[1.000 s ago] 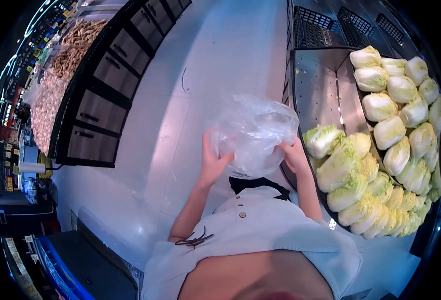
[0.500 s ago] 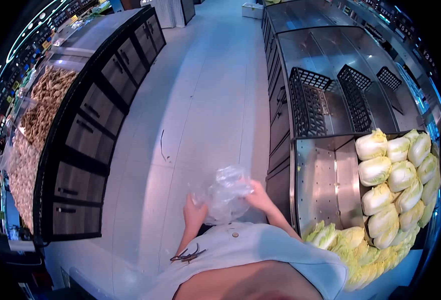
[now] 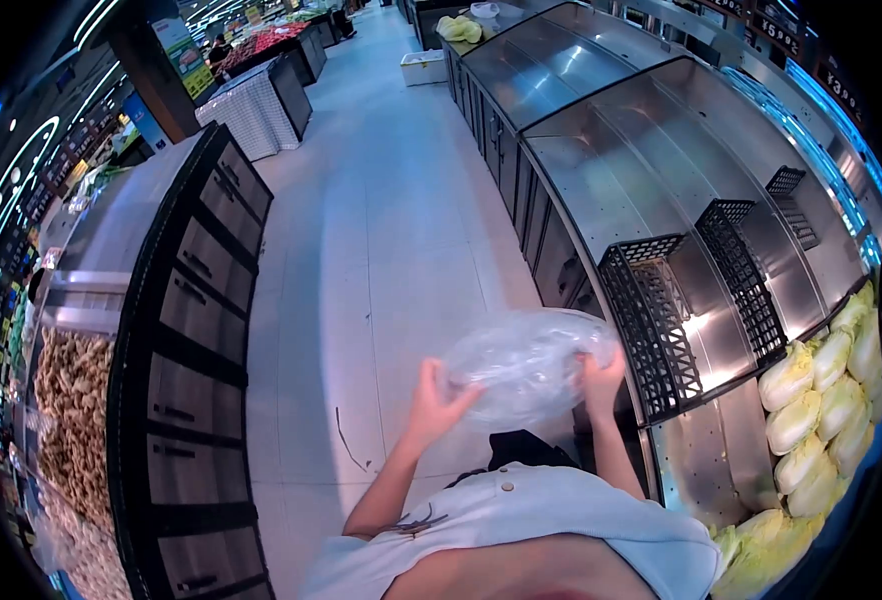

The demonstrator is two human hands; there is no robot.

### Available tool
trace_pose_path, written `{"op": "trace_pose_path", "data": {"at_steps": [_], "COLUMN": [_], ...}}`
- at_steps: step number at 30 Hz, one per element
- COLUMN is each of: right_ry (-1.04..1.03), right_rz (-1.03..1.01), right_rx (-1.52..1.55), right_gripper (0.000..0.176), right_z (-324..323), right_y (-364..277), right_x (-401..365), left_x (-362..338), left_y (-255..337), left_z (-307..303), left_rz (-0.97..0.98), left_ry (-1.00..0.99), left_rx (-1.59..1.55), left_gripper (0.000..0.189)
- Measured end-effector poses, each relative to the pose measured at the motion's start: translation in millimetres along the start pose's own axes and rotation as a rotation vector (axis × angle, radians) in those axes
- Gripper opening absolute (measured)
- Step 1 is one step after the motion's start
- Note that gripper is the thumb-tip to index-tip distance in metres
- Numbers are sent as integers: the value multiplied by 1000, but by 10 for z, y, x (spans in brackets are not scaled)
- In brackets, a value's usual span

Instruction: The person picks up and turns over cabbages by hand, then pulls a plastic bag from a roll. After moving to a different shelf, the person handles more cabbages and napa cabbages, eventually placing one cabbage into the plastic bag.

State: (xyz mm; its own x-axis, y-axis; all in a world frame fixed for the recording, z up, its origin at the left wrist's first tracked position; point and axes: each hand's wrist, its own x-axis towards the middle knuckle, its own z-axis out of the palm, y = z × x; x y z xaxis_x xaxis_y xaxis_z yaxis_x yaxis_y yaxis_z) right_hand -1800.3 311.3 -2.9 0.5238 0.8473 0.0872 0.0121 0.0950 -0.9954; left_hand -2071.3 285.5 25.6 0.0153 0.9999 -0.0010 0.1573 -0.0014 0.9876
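A clear, crumpled plastic bag (image 3: 521, 365) is stretched between my hands at waist height, above the aisle floor. At its left edge, my left hand (image 3: 435, 408) grips the film, with the thumb pointing across the front. My right hand (image 3: 601, 378) is closed on the right side of the bag, fingers bent inward and partly behind the film. Glare on the plastic makes its opening hard to make out.
Napa cabbages (image 3: 793, 422) lie piled on the right-hand metal stand. Black plastic grates (image 3: 651, 330) stand upright there. On my left, a dark-framed cabinet (image 3: 196, 370) carries ginger (image 3: 76, 420). A white box (image 3: 423, 68) sits far up the aisle floor (image 3: 361, 260).
My hands have moved apart and to the right, spreading the bunched bag wider. The view has tilted up, showing more of the far aisle.
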Motion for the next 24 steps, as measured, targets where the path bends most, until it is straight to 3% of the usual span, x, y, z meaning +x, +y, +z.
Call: {"op": "trace_pose_path", "data": {"at_steps": [2, 3, 4, 6, 8, 9, 10, 11, 13, 15, 16, 19, 22, 23, 24], "right_ry": [93, 73, 89, 29, 195, 106, -6, -113, -318, -330, -335, -505, -644, -636, -665], "right_rz": [177, 133, -43, 211, 152, 149, -20, 151, 211, -75, -219, -34, 18, 74, 4], "right_rx": [-97, -173, -182, -196, -111, -84, -3, -35, -117, -262, -336, -201, -82, -148, -240], "right_gripper": [18, 20, 23, 29, 28, 31, 31, 33, 40, 43, 44, 52, 49, 46, 43], "right_z": [29, 17, 66, 116, 477, 744, 965, 1243, 1733, 2241, 2468, 3106, 3641, 3829, 4001], "right_y": [96, 218, 415, 625, 972, 813, 860, 465, 102, 159, 227, 389, 425, 470, 685], "right_x": [375, 569, 778, 1102, 1518, 1747, 1975, 2192, 2691, 3197, 3399, 3901, 4344, 4506, 4742], "left_x": [501, 735, 934, 1544, 2178, 2513, 2836, 3176, 3848, 4455, 4658, 5271, 5768, 5958, 6200], "left_y": [-1, -88, -164, -487, -486, -423, -298, -167, -30, -167, -212, -389, -734, -885, -1015], "left_z": [273, 413, 521, 757, 794, 814, 753, 625, 313, 30, -139, -450, -566, -604, -656], "left_rz": [175, 285, 156, 146, 172, 191, 129, 56, -26, 80, 74, 32, -58, -85, -109], "left_ry": [-146, -185, -228, -313, -209, -157, -81, 0, 120, 340, 338, 351, 405, 428, 449], "left_rx": [72, 145, 233, 381, 401, 406, 356, 304, 172, 133, 140, 134, 75, 29, -15], "left_gripper": [60, 64, 70, 55, 39, 32, 26, 20, 17, 14, 15, 22, 26, 29, 33]}}
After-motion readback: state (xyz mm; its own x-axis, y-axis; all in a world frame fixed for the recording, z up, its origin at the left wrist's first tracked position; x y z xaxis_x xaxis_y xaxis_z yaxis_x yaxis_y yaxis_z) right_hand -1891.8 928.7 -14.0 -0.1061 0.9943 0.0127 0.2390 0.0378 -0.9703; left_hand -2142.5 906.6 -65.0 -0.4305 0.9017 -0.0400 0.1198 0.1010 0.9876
